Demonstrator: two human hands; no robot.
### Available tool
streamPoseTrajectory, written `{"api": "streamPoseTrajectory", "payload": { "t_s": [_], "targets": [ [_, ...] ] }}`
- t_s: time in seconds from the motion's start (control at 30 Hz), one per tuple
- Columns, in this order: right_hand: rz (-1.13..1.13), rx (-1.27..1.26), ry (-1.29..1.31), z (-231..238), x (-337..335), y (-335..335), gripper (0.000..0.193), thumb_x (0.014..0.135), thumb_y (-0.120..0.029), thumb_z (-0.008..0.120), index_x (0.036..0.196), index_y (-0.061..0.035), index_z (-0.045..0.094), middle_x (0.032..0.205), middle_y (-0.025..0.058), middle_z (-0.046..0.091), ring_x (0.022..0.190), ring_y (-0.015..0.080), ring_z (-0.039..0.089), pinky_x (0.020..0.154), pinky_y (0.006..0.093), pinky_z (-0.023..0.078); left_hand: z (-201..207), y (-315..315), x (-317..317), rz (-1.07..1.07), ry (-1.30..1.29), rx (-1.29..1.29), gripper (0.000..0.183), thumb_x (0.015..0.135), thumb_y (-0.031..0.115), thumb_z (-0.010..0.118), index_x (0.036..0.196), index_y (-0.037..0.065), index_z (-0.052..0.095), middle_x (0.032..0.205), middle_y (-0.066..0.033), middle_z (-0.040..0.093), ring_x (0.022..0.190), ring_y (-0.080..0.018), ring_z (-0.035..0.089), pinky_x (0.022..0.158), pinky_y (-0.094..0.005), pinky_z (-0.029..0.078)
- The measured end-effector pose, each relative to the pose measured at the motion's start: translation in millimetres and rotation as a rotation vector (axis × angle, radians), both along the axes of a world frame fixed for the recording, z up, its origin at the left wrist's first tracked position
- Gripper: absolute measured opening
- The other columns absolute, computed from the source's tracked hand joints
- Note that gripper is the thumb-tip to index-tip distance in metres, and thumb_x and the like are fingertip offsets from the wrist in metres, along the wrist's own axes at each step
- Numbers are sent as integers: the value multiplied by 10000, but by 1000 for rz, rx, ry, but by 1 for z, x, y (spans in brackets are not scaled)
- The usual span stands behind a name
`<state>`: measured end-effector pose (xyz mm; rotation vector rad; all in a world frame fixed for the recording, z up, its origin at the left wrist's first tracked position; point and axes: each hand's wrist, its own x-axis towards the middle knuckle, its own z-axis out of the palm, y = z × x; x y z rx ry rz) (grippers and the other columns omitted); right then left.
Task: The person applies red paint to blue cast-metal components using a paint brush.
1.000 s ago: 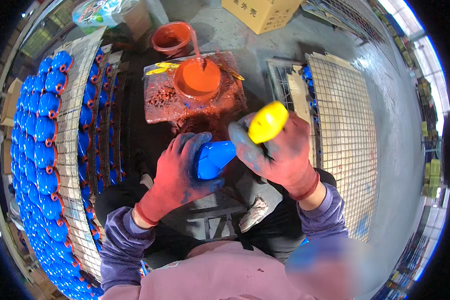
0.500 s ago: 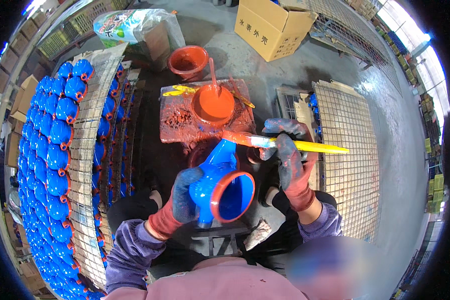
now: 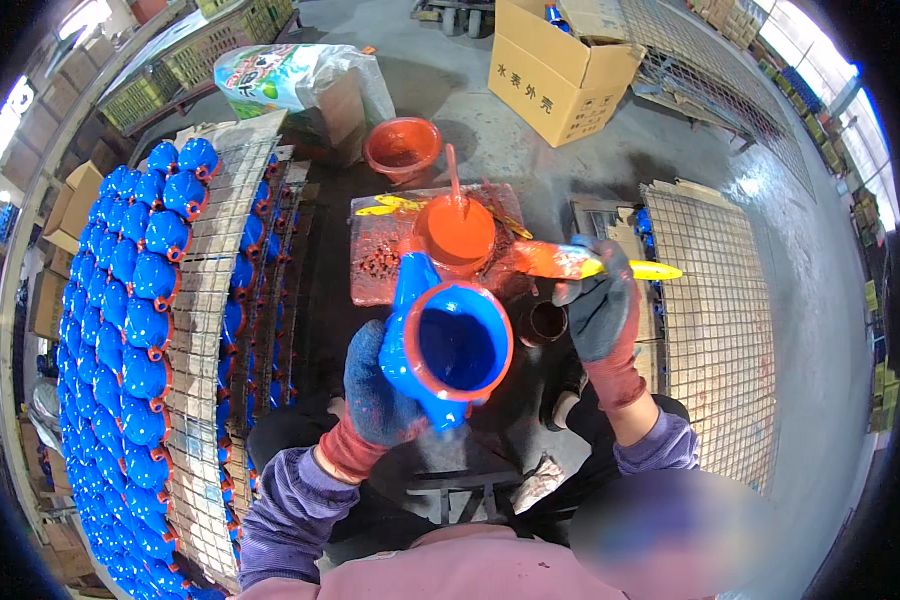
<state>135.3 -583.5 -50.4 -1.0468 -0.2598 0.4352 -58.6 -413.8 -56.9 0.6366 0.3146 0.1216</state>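
My left hand (image 3: 378, 390), in a dark-coated red glove, grips a glossy blue metal housing (image 3: 400, 345) from its left side. The housing's wide round mouth tilts up toward me, its rim painted orange-red. One pipe stub points away from me, with orange-red at its tip. In my gloved right hand (image 3: 605, 315) is a paintbrush (image 3: 658, 271) with a yellow handle; its paint-covered bristles point left, apart from the housing. Beyond the housing, a bowl of orange-red paint (image 3: 455, 235) with a stick in it sits on a paint-smeared board (image 3: 372, 288).
Racks of blue housings (image 3: 150, 325) with orange-red ends stand at my left. A mesh-topped rack (image 3: 715, 330) is at my right. Farther off are a red-brown basin (image 3: 402, 148), a plastic sack (image 3: 290, 80) and an open cardboard box (image 3: 555, 85). A dark cup (image 3: 543, 324) stands below the brush.
The housing has turned so its mouth faces up more. The brush has moved away from the pipe stub to the right. The whole view has shifted slightly.
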Motion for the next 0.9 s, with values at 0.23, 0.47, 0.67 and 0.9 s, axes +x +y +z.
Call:
{"api": "streamPoseTrajectory", "payload": {
  "t_s": [0.23,0.47,0.67,0.9],
  "targets": [
    [-38,193,85,-5,9,-4,301,968,-244,522,1129,4,581,999,86,637,802,161,631,655,297,530,50,23,13,469,-154,425,793,860,676,449,1380,78,418,1344,-185,507,1149,-363,566,995,-558,442],
    [-91,-247,-307,15,-6,2,243,947,-202,557,1046,6,633,795,46,631,547,93,554,498,237,453,-3,4,8,-40,-40,-134,668,928,532,484,1361,26,438,1314,-122,536,1190,-222,539,1031,-395,433],
    [-17,-719,-545,-3,12,-5,275,948,-233,576,985,18,683,756,27,651,515,84,533,431,243,415,17,-11,7,-171,16,428,636,779,267,705,1316,36,451,1249,-97,533,1140,-196,535,997,-331,423],
    [259,-1117,-776,11,9,8,526,877,-497,569,776,13,656,702,252,603,729,429,617,636,483,480,-3,-37,11,-97,-112,1340,815,617,235,852,1287,20,440,1140,-161,533,1025,-299,570,890,-387,467]
  ]
}}
